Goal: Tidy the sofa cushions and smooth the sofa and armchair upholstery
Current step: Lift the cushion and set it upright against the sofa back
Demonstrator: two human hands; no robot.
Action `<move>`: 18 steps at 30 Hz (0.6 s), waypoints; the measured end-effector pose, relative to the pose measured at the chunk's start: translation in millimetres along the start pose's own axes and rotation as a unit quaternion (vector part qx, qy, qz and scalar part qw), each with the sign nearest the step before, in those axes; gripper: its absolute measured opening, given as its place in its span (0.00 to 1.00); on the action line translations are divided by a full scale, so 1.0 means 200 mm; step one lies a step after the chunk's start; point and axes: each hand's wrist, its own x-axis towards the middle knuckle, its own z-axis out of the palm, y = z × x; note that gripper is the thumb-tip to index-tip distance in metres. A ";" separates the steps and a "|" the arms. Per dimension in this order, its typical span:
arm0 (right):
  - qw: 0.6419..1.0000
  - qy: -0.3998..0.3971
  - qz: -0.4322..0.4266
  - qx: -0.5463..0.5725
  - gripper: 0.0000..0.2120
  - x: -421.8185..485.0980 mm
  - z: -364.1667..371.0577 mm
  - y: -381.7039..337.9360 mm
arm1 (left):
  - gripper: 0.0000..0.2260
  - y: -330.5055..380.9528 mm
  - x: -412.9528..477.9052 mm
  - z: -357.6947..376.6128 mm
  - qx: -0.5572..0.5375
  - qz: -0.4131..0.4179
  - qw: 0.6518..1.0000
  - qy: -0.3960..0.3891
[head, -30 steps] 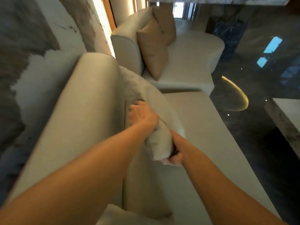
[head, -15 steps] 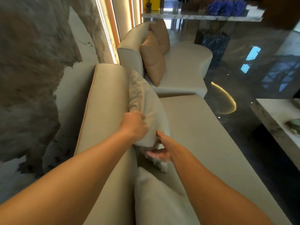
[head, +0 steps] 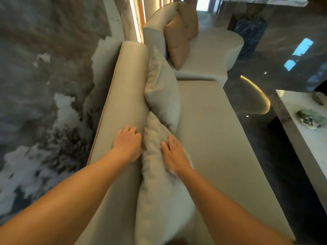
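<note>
The person's left hand (head: 127, 145) lies open on the sofa backrest (head: 123, 89). The right hand (head: 174, 156) presses flat, fingers spread, on the near cushion (head: 159, 191), which leans against the backrest beside the far cushion (head: 162, 92).

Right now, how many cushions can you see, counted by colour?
Grey-beige cushions on the sofa: 2, the near cushion under the right hand and the far cushion.
Tan cushions on the armchair: 2, the front tan cushion and the rear tan cushion.
Total: 4.
</note>
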 end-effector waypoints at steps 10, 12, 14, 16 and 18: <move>0.982 -0.139 -0.060 -0.113 0.28 -1.16 0.09 0.17 | 0.30 0.29 -1.23 0.33 -0.075 -0.120 0.989 -0.038; 0.980 -0.146 -0.059 -0.124 0.29 -1.33 0.11 0.19 | 0.30 0.32 -1.40 0.35 -0.090 -0.122 0.987 -0.049; 0.978 -0.143 -0.051 -0.141 0.29 -1.51 0.14 0.22 | 0.29 0.34 -1.55 0.39 -0.099 -0.120 0.987 -0.042; 0.971 -0.146 -0.041 -0.184 0.29 -1.68 0.18 0.27 | 0.28 0.36 -1.70 0.44 -0.113 -0.117 0.986 -0.023; 0.958 -0.136 -0.042 -0.250 0.30 -1.85 0.25 0.34 | 0.27 0.38 -1.83 0.52 -0.140 -0.116 0.983 0.001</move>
